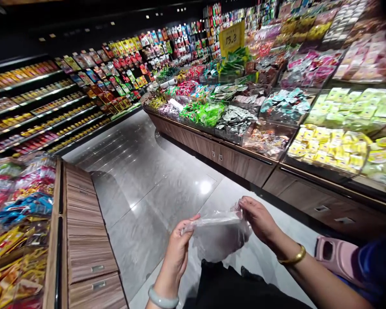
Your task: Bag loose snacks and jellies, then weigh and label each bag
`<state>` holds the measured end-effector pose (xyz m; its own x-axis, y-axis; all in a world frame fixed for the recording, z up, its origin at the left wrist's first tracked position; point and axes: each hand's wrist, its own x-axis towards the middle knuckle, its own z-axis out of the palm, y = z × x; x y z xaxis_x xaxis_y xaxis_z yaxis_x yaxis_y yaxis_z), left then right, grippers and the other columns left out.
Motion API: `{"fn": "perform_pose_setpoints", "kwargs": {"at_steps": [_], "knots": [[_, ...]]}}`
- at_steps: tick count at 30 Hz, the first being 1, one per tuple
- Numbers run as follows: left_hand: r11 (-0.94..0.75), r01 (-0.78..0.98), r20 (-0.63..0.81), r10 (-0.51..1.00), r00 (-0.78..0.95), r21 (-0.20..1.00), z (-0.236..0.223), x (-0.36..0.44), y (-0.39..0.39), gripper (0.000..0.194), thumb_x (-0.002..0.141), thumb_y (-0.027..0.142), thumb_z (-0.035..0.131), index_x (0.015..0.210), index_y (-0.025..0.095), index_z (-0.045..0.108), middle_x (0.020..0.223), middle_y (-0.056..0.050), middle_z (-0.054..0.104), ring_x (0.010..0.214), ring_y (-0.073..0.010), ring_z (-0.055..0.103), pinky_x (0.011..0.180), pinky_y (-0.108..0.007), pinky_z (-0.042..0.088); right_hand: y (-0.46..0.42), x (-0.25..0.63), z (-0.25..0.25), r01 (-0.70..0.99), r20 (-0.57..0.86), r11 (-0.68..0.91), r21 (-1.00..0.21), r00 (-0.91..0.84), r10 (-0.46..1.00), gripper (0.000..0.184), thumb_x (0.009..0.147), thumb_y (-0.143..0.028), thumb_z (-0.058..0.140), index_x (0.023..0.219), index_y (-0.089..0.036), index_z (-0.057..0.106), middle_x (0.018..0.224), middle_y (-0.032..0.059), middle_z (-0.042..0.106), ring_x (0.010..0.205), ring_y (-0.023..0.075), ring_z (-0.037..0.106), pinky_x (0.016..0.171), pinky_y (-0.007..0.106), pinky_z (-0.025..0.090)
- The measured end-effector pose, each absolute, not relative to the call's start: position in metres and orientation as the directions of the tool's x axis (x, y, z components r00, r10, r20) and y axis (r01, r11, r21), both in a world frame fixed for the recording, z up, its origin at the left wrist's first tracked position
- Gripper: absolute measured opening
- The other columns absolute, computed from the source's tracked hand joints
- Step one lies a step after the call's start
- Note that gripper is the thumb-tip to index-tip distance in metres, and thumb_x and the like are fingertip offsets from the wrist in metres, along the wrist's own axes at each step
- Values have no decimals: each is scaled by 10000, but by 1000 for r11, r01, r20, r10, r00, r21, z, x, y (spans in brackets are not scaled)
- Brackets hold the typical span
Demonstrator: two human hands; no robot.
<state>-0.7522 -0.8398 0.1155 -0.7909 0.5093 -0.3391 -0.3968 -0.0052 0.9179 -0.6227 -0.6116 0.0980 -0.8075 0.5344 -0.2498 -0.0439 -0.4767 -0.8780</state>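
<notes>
A clear plastic bag is stretched between my two hands, above the tiled floor and close to my body. My left hand pinches one end of its upper edge between thumb and fingers; a pale bangle circles that wrist. At the opposite end of the edge, my right hand grips the gathered plastic, with a gold bangle on its wrist. The bag hangs loosely below, and no contents show through it.
A wood-fronted counter with bins of wrapped snacks runs along the right, under a yellow price sign. Another wooden counter stands at left. Stocked shelves line the back. A pink plastic object sits at lower right.
</notes>
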Motion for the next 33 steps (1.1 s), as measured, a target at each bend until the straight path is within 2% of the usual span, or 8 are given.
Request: {"fn": "perform_pose_setpoints", "kwargs": {"at_steps": [7, 10, 13, 21, 24, 27, 30, 33], "knots": [[-385, -712, -533, 478, -698, 587, 110, -554, -776, 226, 710, 257, 828, 826, 178, 651, 676, -22, 706, 703, -194, 693, 748, -322, 550, -622, -455, 91, 191, -334, -636, -748, -936, 112, 383, 692, -377, 810, 611, -208, 477, 526, -31, 600, 464, 90, 450, 492, 225, 287], [-356, -773, -525, 579, -624, 526, 122, -486, -751, 308, 716, 290, 842, 737, 192, 551, 484, 102, 429, 441, -68, 434, 540, -202, 436, -620, -393, 89, 130, -364, -694, -708, -909, 202, 383, 700, -396, 794, 624, -215, 466, 513, -41, 590, 457, 90, 450, 488, 223, 293], [-126, -753, -534, 630, -564, 646, 130, -425, -740, 404, 754, 369, 828, 688, 191, 471, 496, 121, 289, 418, -37, 221, 440, -175, 219, -611, -331, 90, 9, -380, -739, -674, -861, 336, 409, 700, -410, 795, 630, -220, 440, 555, -21, 628, 487, 107, 505, 514, 234, 343], [165, -626, -523, 726, -446, 762, 107, -263, -741, 603, 662, 347, 861, 1200, 163, 661, 690, 48, 528, 604, -90, 467, 638, -229, 379, -603, -143, 66, -106, -370, -652, -751, -751, 548, 458, 681, -528, 823, 672, -214, 490, 682, 7, 652, 625, 152, 584, 644, 289, 451], [158, -544, -434, 793, -427, 824, 84, -193, -739, 782, 499, 263, 962, 1225, 223, 673, 718, 34, 599, 703, -148, 582, 736, -272, 442, -612, -83, 61, -70, -269, -487, -871, -761, 590, 377, 764, -520, 746, 716, -218, 525, 701, 12, 654, 666, 176, 602, 675, 314, 473], [118, -482, -366, 807, -462, 868, 73, -126, -736, 595, 513, 376, 952, 1043, 192, 754, 865, -70, 714, 908, -275, 652, 885, -376, 475, -625, -30, 72, 43, -103, -117, -992, -812, 575, 214, 829, -388, 662, 745, -218, 563, 742, 16, 662, 734, 196, 620, 705, 322, 481], [196, -468, -418, 796, -437, 862, 79, -66, -738, 373, 610, 398, 895, 883, 173, 777, 791, -82, 716, 849, -289, 651, 877, -415, 483, -633, 26, 87, 60, 94, 287, -956, -865, 493, 12, 815, -232, 619, 820, -221, 618, 835, 22, 683, 801, 199, 625, 747, 321, 480], [182, -535, -445, 793, -417, 825, 88, -6, -738, 320, 559, 383, 914, 778, 200, 770, 748, -58, 705, 787, -269, 646, 859, -422, 487, -629, 91, 90, -22, 262, 516, -856, -880, 397, 110, 736, -178, 693, 818, -232, 642, 938, 27, 699, 908, 223, 634, 834, 341, 487]]}}
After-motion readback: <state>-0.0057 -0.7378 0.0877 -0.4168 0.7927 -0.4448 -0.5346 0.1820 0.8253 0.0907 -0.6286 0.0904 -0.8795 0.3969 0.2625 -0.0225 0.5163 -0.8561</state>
